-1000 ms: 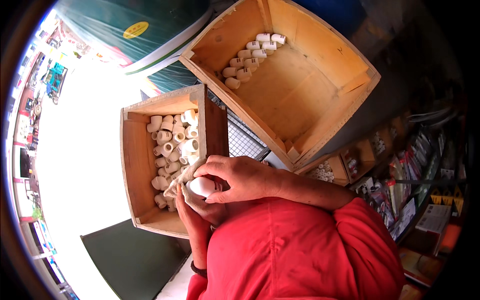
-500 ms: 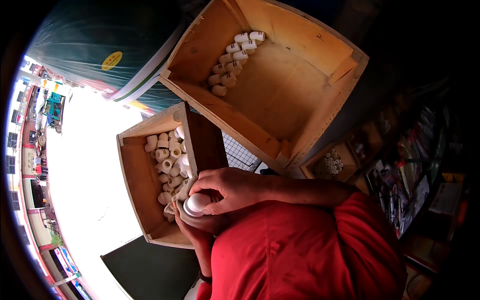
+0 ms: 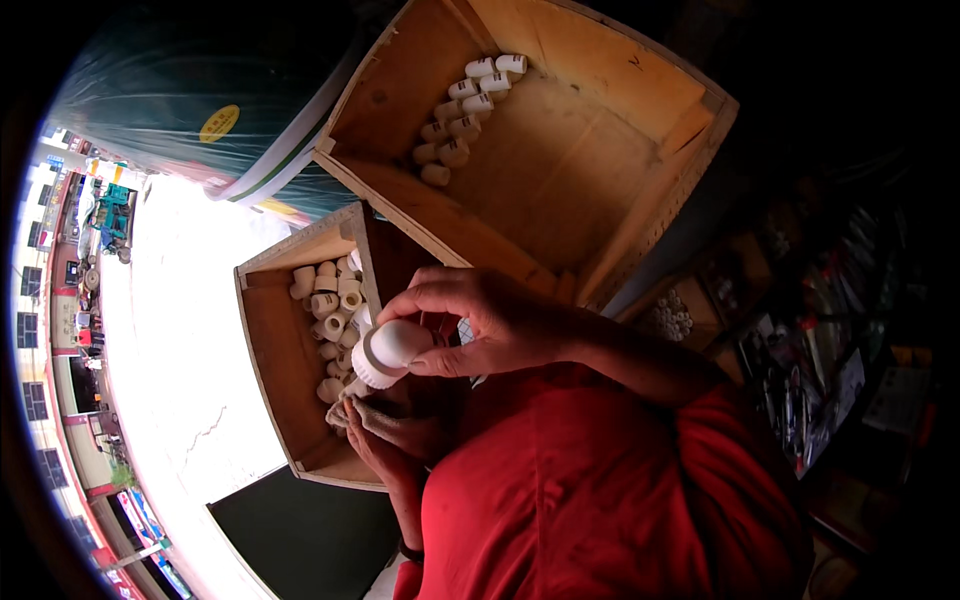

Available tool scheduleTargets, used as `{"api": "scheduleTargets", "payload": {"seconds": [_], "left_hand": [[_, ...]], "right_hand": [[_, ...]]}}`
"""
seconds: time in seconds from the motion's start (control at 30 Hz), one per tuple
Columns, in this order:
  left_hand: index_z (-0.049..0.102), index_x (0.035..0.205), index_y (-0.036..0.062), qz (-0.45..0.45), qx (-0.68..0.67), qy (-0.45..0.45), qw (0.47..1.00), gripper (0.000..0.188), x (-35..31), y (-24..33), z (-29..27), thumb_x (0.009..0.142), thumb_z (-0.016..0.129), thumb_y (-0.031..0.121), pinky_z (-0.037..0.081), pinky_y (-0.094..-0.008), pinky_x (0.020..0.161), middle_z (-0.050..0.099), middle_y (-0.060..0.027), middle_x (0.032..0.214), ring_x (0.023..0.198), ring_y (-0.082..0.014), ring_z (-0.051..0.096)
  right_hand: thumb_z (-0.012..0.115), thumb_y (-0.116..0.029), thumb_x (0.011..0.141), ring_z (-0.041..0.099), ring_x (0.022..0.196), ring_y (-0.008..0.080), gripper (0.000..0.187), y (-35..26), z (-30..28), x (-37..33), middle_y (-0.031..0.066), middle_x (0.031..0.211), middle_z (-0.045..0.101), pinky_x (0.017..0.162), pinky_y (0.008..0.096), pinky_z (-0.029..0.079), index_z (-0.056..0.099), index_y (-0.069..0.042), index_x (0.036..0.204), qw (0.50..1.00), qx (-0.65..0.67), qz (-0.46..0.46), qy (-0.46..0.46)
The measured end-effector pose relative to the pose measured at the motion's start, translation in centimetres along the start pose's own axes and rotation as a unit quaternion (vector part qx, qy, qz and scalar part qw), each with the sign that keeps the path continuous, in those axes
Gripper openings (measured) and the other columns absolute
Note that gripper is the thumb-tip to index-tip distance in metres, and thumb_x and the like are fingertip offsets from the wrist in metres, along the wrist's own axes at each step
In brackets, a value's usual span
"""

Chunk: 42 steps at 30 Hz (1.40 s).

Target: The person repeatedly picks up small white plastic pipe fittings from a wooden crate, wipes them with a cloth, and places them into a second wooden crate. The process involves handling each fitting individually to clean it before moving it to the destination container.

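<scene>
The right grip (image 3: 497,318) has raised the smooth, domed fitting (image 3: 397,345) above crumpled cloth (image 3: 385,423).

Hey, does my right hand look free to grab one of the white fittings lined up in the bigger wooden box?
Probably not as things stand: your right hand holds a white fitting, which would likely need putting down first. The bigger wooden box is open-topped, leaving the lined-up fittings uncovered.

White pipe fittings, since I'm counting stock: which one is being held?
The white fitting in the right hand; the others lie in wooden boxes.
</scene>
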<state>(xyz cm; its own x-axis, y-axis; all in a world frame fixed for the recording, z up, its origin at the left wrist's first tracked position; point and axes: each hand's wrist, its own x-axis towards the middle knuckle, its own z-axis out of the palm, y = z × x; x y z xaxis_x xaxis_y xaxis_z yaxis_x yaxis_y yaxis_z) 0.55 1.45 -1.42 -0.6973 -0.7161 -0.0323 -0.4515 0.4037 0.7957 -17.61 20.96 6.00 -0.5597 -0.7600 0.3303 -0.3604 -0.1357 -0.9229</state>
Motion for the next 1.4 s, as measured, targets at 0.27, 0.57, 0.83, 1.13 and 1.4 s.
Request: {"api": "scheduleTargets", "payload": {"seconds": [0.27, 0.57, 0.83, 1.13, 1.4], "left_hand": [[0.042, 0.13, 0.0043, -0.124, -0.262, 0.071, 0.954, 0.049, -0.3, -0.1, 1.4, 0.094, 0.051, 0.036, 0.041, -0.0324, 0.095, 0.048, -0.0124, 0.123, 0.112, -0.0203, 0.049], [0.049, 0.13, 0.0019, -0.158, -0.329, 0.07, 0.929, 0.051, -0.4, 2.1, 1.5, 0.094, 0.049, 0.038, 0.035, -0.0355, 0.101, 0.043, -0.014, 0.132, 0.119, -0.0227, 0.045], [0.06, 0.103, 0.0042, -0.132, -0.418, 0.084, 0.895, 0.029, -0.4, 2.0, 2.0, 0.096, 0.051, 0.031, 0.045, -0.024, 0.076, 0.062, -0.0036, 0.096, 0.085, -0.0111, 0.057], [0.06, 0.106, 0.0013, -0.124, -0.419, 0.088, 0.895, 0.031, -0.5, 1.4, 2.1, 0.097, 0.05, 0.029, 0.045, -0.0245, 0.079, 0.063, -0.0057, 0.1, 0.089, -0.0121, 0.058], [0.059, 0.107, 0.0007, -0.072, -0.42, 0.051, 0.903, 0.032, -0.4, 0.4, 2.1, 0.097, 0.05, 0.03, 0.046, -0.026, 0.079, 0.063, -0.006, 0.101, 0.09, -0.0126, 0.058]], "right_hand": [[0.071, -0.015, 0.078, 0.06, 0.086, 0.0158, 0.035, -1.1, -7.8, 4.9, 0.006, 0.094, 0.059, 0.075, 0.0274, 0.05, 0.06, -0.002, 0.108, 0.974, -0.218, 0.009, 0.061], [0.063, -0.019, 0.068, 0.065, 0.083, 0.0266, 0.029, 7.5, -9.9, 10.3, 0.0093, 0.088, 0.068, 0.071, 0.0379, 0.051, 0.068, -0.008, 0.094, 0.774, -0.578, 0.218, -0.139], [0.066, -0.014, 0.067, 0.063, 0.094, 0.0293, 0.031, 15.8, -9.6, 10.9, 0.0134, 0.094, 0.067, 0.079, 0.0392, 0.051, 0.065, -0.006, 0.097, 0.721, -0.623, 0.24, -0.185], [0.056, -0.017, 0.081, 0.062, 0.092, 0.0251, 0.022, 21.7, -9.6, 9.7, 0.0075, 0.099, 0.066, 0.072, 0.0388, 0.051, 0.065, -0.007, 0.099, 0.754, -0.641, 0.117, -0.079], [0.059, -0.02, 0.079, 0.063, 0.088, 0.0239, 0.024, 23.3, -8.6, 9.8, 0.0075, 0.094, 0.066, 0.071, 0.0383, 0.051, 0.066, -0.007, 0.098, 0.764, -0.631, 0.12, -0.064]]}}
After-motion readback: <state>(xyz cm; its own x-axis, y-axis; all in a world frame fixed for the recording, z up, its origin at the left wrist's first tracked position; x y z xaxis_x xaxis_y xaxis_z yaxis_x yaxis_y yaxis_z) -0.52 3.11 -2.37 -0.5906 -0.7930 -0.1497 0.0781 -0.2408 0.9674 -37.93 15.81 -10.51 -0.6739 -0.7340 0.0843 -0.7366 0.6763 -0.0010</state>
